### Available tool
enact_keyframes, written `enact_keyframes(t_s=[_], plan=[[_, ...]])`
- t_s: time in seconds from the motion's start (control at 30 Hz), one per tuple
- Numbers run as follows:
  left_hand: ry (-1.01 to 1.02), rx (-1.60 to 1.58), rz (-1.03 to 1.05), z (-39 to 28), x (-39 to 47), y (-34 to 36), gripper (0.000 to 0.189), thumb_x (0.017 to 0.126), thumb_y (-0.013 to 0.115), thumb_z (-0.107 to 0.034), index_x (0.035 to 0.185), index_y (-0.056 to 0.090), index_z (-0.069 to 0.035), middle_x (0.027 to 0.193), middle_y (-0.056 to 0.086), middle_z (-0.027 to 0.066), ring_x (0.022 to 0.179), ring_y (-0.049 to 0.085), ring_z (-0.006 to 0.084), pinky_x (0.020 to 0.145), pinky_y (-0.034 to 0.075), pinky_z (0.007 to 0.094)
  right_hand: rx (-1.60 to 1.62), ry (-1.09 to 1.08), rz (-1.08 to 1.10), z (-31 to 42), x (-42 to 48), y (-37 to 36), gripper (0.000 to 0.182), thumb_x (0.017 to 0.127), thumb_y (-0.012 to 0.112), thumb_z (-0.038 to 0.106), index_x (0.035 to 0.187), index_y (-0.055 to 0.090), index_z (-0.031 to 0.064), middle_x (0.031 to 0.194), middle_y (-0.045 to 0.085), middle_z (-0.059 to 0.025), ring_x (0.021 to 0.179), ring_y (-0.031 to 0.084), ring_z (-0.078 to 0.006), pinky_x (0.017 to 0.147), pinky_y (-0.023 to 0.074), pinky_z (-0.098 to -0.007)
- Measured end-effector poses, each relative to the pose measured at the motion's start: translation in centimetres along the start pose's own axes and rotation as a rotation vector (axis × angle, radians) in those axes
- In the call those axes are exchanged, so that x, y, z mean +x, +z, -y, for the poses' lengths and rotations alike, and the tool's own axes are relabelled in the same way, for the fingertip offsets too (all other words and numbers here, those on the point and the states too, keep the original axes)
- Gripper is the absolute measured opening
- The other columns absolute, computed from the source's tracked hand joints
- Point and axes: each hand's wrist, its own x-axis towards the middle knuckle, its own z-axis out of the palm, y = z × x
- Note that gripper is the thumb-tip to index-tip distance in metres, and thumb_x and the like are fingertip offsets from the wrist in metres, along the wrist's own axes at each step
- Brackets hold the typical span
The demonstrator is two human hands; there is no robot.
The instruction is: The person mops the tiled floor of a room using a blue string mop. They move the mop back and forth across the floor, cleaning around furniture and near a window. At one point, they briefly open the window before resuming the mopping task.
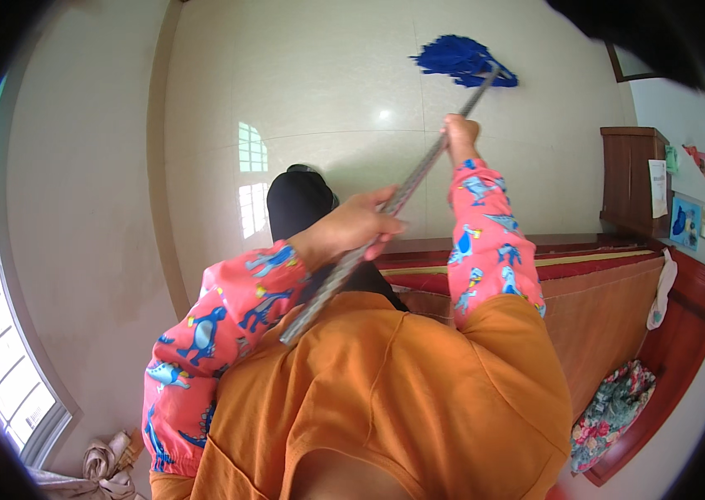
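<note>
A mop's long patterned handle (418, 178) runs slantwise from my orange shirt up to its blue mop head (455, 59), which lies spread on the tiled floor (340, 75). My left hand (358, 222) is wrapped around the upper part of the handle, close to my body. Farther down the shaft, my right hand (461, 134) grips it nearer the mop head. Pink sleeve covers with a dinosaur print (493, 237) reach from both wrists over my forearms. The handle's free end (290, 334) sticks out past my left hand, over my shirt.
A wooden bed (608, 300) with a mat stands on my right, a floral pillow (614, 412) on it. Beyond it is a brown wooden cabinet (630, 175). A wall (90, 187) with a barred window (12, 362) rises on my left. My dark-clad leg (296, 203) stands below.
</note>
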Motion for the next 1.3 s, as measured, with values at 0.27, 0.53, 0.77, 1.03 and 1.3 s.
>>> enact_keyframes(t_s=[0.27, 0.53, 0.77, 1.03, 1.3], plan=[[-0.066, -0.238, 0.106, -3.8, 1.2, 6.6, 0.069, 0.085, 0.052, -0.022, 0.14, 0.011, -0.011, 0.074, 0.052, 0.0054, 0.051, 0.045, 0.0105, 0.048, 0.04, 0.0244, 0.319, 0.123, -0.177, 2.3, 8.0, -15.7, 0.011, 0.068, 0.059, 0.005, 0.075, 0.052, 0.0021, 0.055, 0.049, -0.008, 0.042, 0.048, -0.019, 0.039, 0.04, -0.0322], [-0.096, -0.319, 0.218, -2.9, 1.4, 7.2, 0.061, 0.084, 0.046, -0.021, 0.137, 0.019, -0.005, 0.072, 0.054, 0.006, 0.048, 0.048, 0.0123, 0.044, 0.039, 0.0242, 0.32, 0.224, -0.26, -3.9, 8.9, -20.7, 0.01, 0.067, 0.057, -0.001, 0.072, 0.048, -0.0008, 0.062, 0.049, -0.0087, 0.045, 0.048, -0.0188, 0.039, 0.0404, -0.0315], [-0.188, -0.237, 0.011, -2.4, -2.6, 4.5, 0.048, 0.082, 0.048, -0.016, 0.127, 0.04, -0.001, 0.068, 0.053, 0.0053, 0.044, 0.044, 0.0072, 0.037, 0.034, 0.0197, 0.387, 0.239, -0.258, -8.9, 5.6, -16.9, 0.016, 0.066, 0.058, 0.001, 0.078, 0.047, -0.0021, 0.068, 0.05, -0.0086, 0.048, 0.048, -0.0186, 0.04, 0.0422, -0.0318], [0.716, -0.126, 0.062, -4.0, -15.0, 0.6, 0.087, 0.075, 0.044, -0.068, 0.116, 0.039, 0.009, 0.089, 0.057, 0.0246, 0.046, 0.051, 0.0123, 0.04, 0.04, 0.022, 0.264, 0.418, 0.121, -3.6, -8.0, -7.7, 0.015, 0.068, 0.056, 0.012, 0.08, 0.048, 0.0089, 0.066, 0.048, -0.01, 0.042, 0.043, -0.0214, 0.035, 0.0363, -0.035], [0.937, 0.574, -0.844, -3.3, -26.5, 3.0, 0.07, 0.074, 0.059, -0.055, 0.103, 0.048, 0.008, 0.077, 0.058, 0.013, 0.054, 0.057, 0.0125, 0.033, 0.035, 0.0172, 0.157, 0.32, 0.487, -0.5, -20.7, 0.4, 0.016, 0.072, 0.046, 0.018, 0.084, 0.043, 0.0075, 0.066, 0.046, -0.0104, 0.043, 0.045, -0.0203, 0.034, 0.0352, -0.0332]])
